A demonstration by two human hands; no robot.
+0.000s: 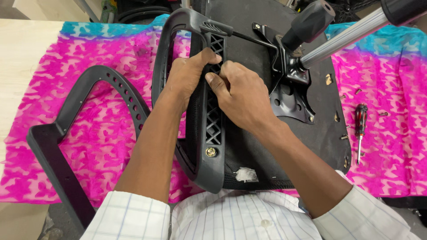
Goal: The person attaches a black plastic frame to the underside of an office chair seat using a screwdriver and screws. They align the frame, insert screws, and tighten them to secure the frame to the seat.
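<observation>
1. My left hand [189,73] grips the armrest [209,111] lying on the upturned chair seat [262,146], left side
2. My right hand [238,95] pinches something unseen at its middle
3. Near bolt [211,152] is in; second armrest [84,115] waits left, screwdriver [359,129] right

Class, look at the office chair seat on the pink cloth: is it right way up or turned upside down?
Upside down. The chair seat shows its black underside, with the metal mechanism plate and gas cylinder pointing up.
</observation>
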